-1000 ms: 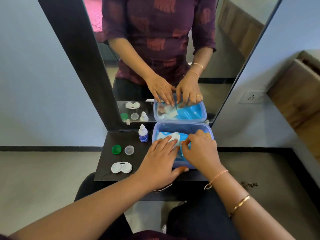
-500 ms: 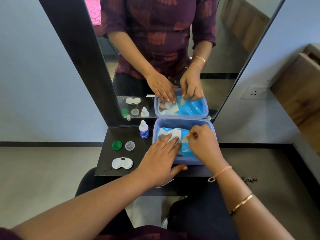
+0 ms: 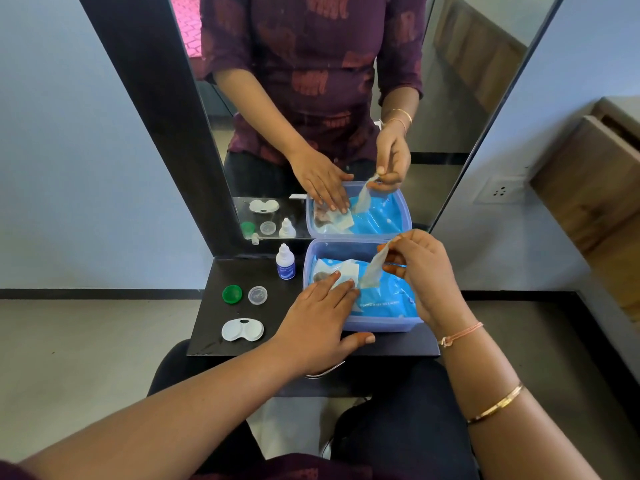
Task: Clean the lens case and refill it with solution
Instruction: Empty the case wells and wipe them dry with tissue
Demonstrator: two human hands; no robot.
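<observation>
The white lens case (image 3: 242,330) lies open on the black shelf (image 3: 214,306), with its green cap (image 3: 232,294) and clear cap (image 3: 257,294) behind it. A small white solution bottle (image 3: 285,263) with a blue label stands upright near the mirror. My left hand (image 3: 318,317) presses flat with straight fingers on a blue wipe packet (image 3: 384,299) inside a pale blue plastic box (image 3: 381,323). My right hand (image 3: 422,271) pinches a whitish wet wipe (image 3: 372,270) and holds it half out of the packet, above the box.
A tall mirror (image 3: 311,98) with a black frame stands right behind the shelf and reflects my hands and the objects. A wall socket (image 3: 500,191) and a wooden cabinet (image 3: 595,181) are to the right. My knees sit under the shelf's front edge.
My right hand has risen from the packet with a wipe pinched in its fingers, drawing it up and out. My left hand stays flat on the packet.
</observation>
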